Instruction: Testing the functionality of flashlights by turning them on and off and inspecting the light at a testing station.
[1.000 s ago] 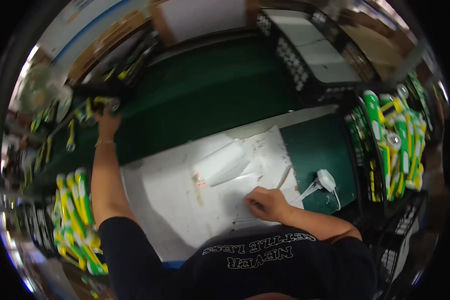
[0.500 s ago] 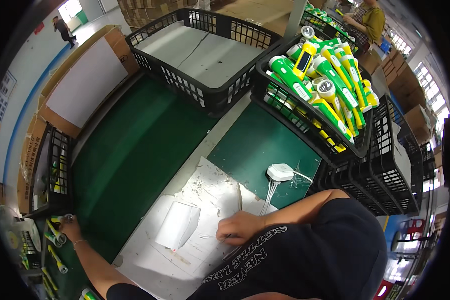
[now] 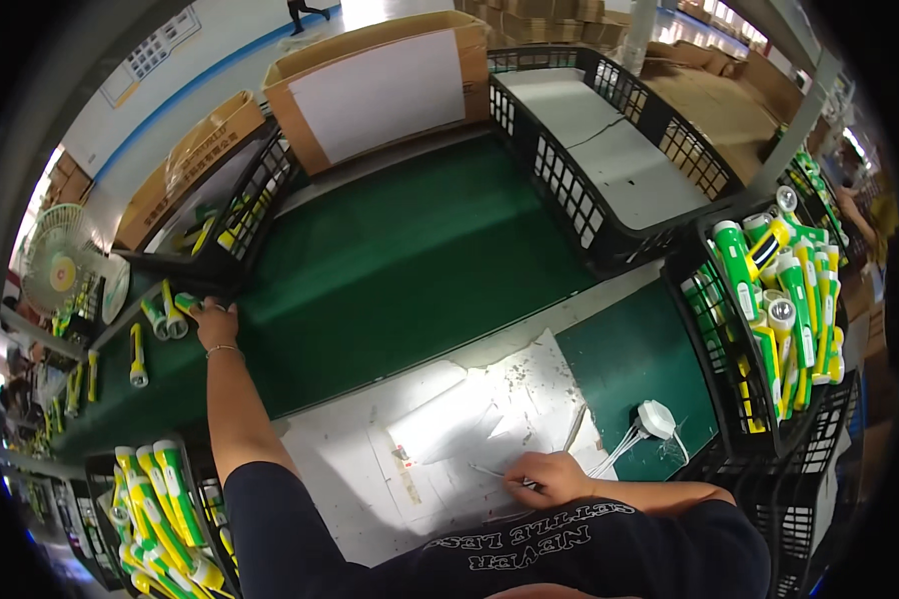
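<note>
My left hand [image 3: 216, 325] reaches out over the green conveyor belt. Its fingers are closed on the end of a green and yellow flashlight [image 3: 186, 301], and two more flashlights [image 3: 165, 317] lie right beside it. Close to my body, my right hand [image 3: 549, 479] is curled above the white work surface [image 3: 370, 489]. A thin, light-coloured rod-like piece [image 3: 487, 470] sticks out from its fingers; its kind is not clear. A white folded sheet [image 3: 449, 421] lies beyond that hand.
A white charger block [image 3: 656, 419] with several cables sits to the right. Black crates of flashlights stand at right [image 3: 714, 344] and lower left [image 3: 95, 479]. At the back are a grey-lined crate [image 3: 609, 215] and a cardboard box [image 3: 295, 115]. Loose flashlights [image 3: 137, 357] lie at left.
The view has swung left, bringing the lower-left crate of flashlights into sight. My left hand stays at the flashlights by the far-left crate; my right hand stays over the white surface.
</note>
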Action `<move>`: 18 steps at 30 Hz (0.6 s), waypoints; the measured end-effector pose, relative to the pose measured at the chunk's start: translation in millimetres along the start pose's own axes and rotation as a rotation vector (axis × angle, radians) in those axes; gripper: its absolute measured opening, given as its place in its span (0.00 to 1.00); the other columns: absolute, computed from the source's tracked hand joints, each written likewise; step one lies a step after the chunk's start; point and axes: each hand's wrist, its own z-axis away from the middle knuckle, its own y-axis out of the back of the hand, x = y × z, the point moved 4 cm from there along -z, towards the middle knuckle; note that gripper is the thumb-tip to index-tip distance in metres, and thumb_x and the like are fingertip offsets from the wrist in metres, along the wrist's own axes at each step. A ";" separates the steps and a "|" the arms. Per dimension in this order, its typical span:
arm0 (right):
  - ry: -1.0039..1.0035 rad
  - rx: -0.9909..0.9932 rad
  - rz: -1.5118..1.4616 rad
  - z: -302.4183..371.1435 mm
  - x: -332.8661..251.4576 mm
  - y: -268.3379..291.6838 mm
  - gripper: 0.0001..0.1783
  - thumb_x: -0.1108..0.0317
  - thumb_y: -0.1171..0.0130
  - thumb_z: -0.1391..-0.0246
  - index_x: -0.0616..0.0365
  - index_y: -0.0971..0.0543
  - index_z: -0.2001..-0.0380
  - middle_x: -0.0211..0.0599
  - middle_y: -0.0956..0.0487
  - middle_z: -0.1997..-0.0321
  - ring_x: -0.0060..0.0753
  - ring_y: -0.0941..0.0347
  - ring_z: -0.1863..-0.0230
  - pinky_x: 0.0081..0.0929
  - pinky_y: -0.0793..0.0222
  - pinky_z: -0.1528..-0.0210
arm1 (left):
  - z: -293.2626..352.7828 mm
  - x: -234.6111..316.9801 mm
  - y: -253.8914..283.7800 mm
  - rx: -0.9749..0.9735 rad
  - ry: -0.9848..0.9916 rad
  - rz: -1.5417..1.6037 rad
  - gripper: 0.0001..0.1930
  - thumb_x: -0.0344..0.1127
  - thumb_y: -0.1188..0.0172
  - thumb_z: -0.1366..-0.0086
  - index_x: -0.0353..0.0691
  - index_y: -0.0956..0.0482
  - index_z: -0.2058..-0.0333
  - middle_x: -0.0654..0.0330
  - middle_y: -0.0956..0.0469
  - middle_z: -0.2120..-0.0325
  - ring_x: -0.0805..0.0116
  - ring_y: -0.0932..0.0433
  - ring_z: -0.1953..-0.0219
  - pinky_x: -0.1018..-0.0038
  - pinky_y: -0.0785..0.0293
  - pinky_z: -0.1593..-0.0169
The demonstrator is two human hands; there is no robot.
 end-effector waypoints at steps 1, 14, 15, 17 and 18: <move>0.023 -0.025 -0.022 -0.1 -2.8 -1.4 0.08 0.71 0.41 0.58 0.55 0.23 0.70 0.35 0.24 0.72 0.38 0.26 0.75 0.28 0.30 0.75 | 11.7 -16.7 15.6 0.134 0.062 0.004 0.18 0.46 0.34 0.49 0.49 0.26 0.61 0.43 0.42 0.48 0.42 0.26 0.59 0.58 0.25 0.60; -0.089 0.080 -0.122 3.6 0.6 0.1 0.08 0.69 0.40 0.54 0.55 0.23 0.68 0.34 0.23 0.71 0.31 0.25 0.71 0.23 0.30 0.72 | 207.4 67.5 175.6 0.239 -0.141 1.489 0.34 0.20 0.42 0.45 0.41 0.45 0.40 0.56 0.34 0.49 0.69 0.32 0.51 0.76 0.36 0.48; -0.124 0.127 -0.261 5.9 3.5 -1.4 0.09 0.68 0.40 0.53 0.56 0.23 0.66 0.35 0.23 0.69 0.28 0.24 0.69 0.23 0.30 0.71 | 225.3 75.8 170.1 0.089 -0.083 1.694 0.34 0.20 0.43 0.45 0.40 0.46 0.40 0.55 0.31 0.51 0.67 0.30 0.52 0.74 0.35 0.47; -0.229 0.060 -0.303 0.1 -11.8 8.4 0.19 0.64 0.37 0.53 0.58 0.26 0.57 0.37 0.21 0.63 0.26 0.25 0.65 0.21 0.30 0.66 | 275.0 107.1 165.0 -0.322 0.036 1.998 0.30 0.24 0.44 0.42 0.40 0.44 0.41 0.56 0.29 0.53 0.66 0.29 0.53 0.71 0.32 0.47; -0.277 0.011 -0.325 -6.6 -27.3 13.8 0.23 0.63 0.36 0.54 0.57 0.28 0.54 0.37 0.21 0.61 0.26 0.25 0.64 0.21 0.30 0.63 | 298.2 118.4 152.3 -0.476 0.093 2.082 0.28 0.28 0.44 0.40 0.41 0.41 0.42 0.57 0.29 0.53 0.67 0.29 0.53 0.70 0.32 0.47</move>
